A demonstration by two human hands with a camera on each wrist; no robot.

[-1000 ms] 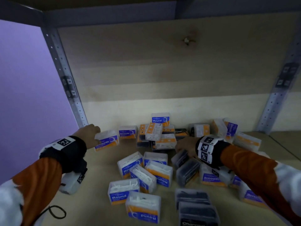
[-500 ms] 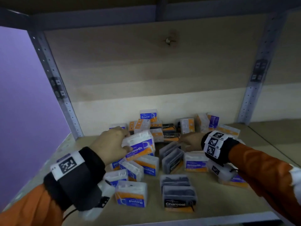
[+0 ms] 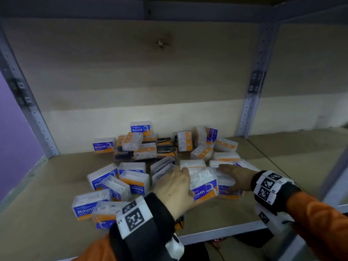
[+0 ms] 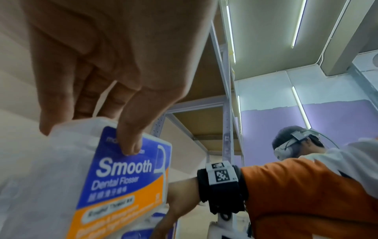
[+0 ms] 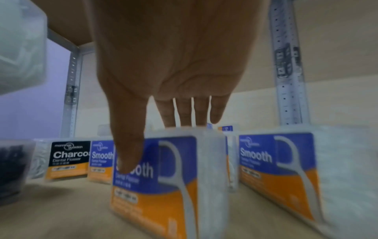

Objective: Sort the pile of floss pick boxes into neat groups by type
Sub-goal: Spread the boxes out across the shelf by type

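Clear floss pick boxes labelled Round [image 3: 131, 182], Charcoal [image 3: 164, 150] and Smooth [image 3: 103, 146] lie jumbled on a wooden shelf [image 3: 52, 189]. My left hand [image 3: 175, 187] holds one Smooth box [image 3: 204, 190] just above the shelf at the front middle; the left wrist view shows the thumb [image 4: 131, 139] on its blue label [image 4: 122, 174]. My right hand [image 3: 236, 175] lies right beside it on a second Smooth box [image 3: 228, 194]. In the right wrist view that box [image 5: 163, 177] stands upright, thumb [image 5: 128, 153] on its front, fingers over its top.
Another Smooth box [image 5: 276, 169] stands right of the gripped one, a Charcoal box [image 5: 69, 160] to the left. Metal posts [image 3: 250, 102] frame the bay, and a metal lip [image 3: 216, 232] runs along the front. Bare shelf board [image 3: 293, 151] lies to the right.
My left hand has carried the Smooth box from the back left across to the front middle. My right hand has come forward and right from the pile's middle onto another Smooth box.
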